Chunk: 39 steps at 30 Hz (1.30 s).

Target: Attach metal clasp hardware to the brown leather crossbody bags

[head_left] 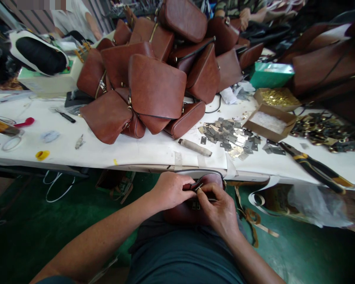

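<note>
A brown leather handbag (177, 216) rests on my lap against the table's front edge, with its zipper side toward me. My left hand (172, 191) is closed on the bag's edge, thumb and fingers pinching the leather. Between the thumb and forefinger of my right hand (220, 207) is a small thin metal piece (198, 187), held at the bag's opening close to my left fingertips. Its exact kind is too small to make out. Zipper pulls (195, 205) hang just below my fingers. Part of the bag is hidden behind both hands.
Brown leather bags (156, 86) are heaped on the white table (142, 154). Metal plates (229, 136), a taped rod (195, 147) and pliers (316, 165) lie nearer me. Small cardboard boxes (284, 132) hold parts. Two people (73, 19) are across the table.
</note>
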Each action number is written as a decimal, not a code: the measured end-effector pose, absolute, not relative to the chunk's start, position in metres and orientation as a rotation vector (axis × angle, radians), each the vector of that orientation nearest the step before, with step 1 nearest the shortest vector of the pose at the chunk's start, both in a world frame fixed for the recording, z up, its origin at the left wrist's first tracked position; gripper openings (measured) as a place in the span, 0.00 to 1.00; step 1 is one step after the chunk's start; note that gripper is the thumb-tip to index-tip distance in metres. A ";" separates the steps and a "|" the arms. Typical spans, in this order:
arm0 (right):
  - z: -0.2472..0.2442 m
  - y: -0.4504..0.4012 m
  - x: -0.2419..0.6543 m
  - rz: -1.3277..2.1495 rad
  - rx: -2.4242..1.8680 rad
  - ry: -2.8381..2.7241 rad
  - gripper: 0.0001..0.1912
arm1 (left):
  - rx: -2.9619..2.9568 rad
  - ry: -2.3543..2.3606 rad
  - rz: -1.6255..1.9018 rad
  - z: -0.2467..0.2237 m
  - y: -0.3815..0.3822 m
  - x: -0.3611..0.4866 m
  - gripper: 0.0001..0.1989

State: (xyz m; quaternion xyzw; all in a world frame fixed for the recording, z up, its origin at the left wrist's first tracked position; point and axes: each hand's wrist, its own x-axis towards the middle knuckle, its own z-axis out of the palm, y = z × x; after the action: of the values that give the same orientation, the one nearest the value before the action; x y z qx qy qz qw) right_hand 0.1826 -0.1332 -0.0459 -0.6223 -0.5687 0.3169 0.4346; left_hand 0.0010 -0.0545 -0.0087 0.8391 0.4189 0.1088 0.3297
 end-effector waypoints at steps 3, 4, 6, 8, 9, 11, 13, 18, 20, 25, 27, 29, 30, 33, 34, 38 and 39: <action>-0.034 -0.132 0.207 0.698 -1.434 -1.613 0.06 | 2.221 1.031 0.346 -0.010 -0.058 -0.001 0.09; -0.030 -0.132 0.216 0.585 -1.409 -1.685 0.04 | 2.251 0.986 0.361 -0.010 -0.059 -0.001 0.09; -0.023 -0.129 0.232 0.348 -1.359 -1.853 0.13 | 2.337 0.890 0.385 -0.008 -0.061 -0.003 0.09; -0.018 -0.126 0.241 0.247 -1.303 -2.059 0.19 | 2.427 0.819 0.411 -0.007 -0.064 -0.004 0.08; -0.016 -0.125 0.242 0.242 -1.275 -2.145 0.18 | 2.462 0.799 0.427 -0.006 -0.065 -0.004 0.08; -0.012 -0.125 0.241 0.237 -1.241 -2.223 0.14 | 2.504 0.788 0.459 -0.006 -0.068 -0.005 0.08; -0.009 -0.127 0.237 0.214 -1.231 -2.223 0.12 | 2.522 0.774 0.493 -0.006 -0.071 -0.006 0.08; -0.002 -0.132 0.230 0.156 -1.266 -2.251 0.07 | 2.544 0.713 0.545 -0.006 -0.074 -0.007 0.09; -0.004 -0.133 0.229 0.156 -1.276 -2.270 0.05 | 2.562 0.700 0.572 -0.006 -0.073 -0.006 0.08; -0.016 -0.134 0.232 0.181 -1.233 -2.243 0.06 | 2.620 0.703 0.655 -0.010 -0.074 -0.003 0.07; -0.019 -0.135 0.232 0.200 -1.219 -2.229 0.05 | 2.623 0.712 0.682 -0.011 -0.076 -0.003 0.06; -0.021 -0.134 0.231 0.241 -1.195 -2.226 0.05 | 2.625 0.713 0.705 -0.011 -0.079 -0.005 0.06; -0.022 -0.134 0.231 0.262 -1.176 -2.224 0.05 | 2.631 0.711 0.716 -0.009 -0.081 -0.006 0.06; -0.019 -0.134 0.228 0.274 -1.110 -2.181 0.08 | 2.678 0.713 0.774 -0.001 -0.085 -0.011 0.06; -0.017 -0.136 0.226 0.251 -1.096 -2.148 0.10 | 2.702 0.728 0.802 0.003 -0.086 -0.014 0.07; -0.006 -0.149 0.214 0.089 -1.169 -1.765 0.17 | 2.819 0.840 0.880 0.022 -0.092 -0.026 0.10; -0.004 -0.154 0.209 0.143 -1.222 -1.643 0.14 | 2.850 0.864 0.882 0.027 -0.094 -0.028 0.10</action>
State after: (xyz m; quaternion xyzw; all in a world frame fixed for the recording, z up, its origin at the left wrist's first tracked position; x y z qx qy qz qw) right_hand 0.2091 -0.1538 -0.0044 -0.5093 -0.6847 0.0596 0.5179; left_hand -0.0284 -0.0941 0.0266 0.9174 0.2781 0.2840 0.0181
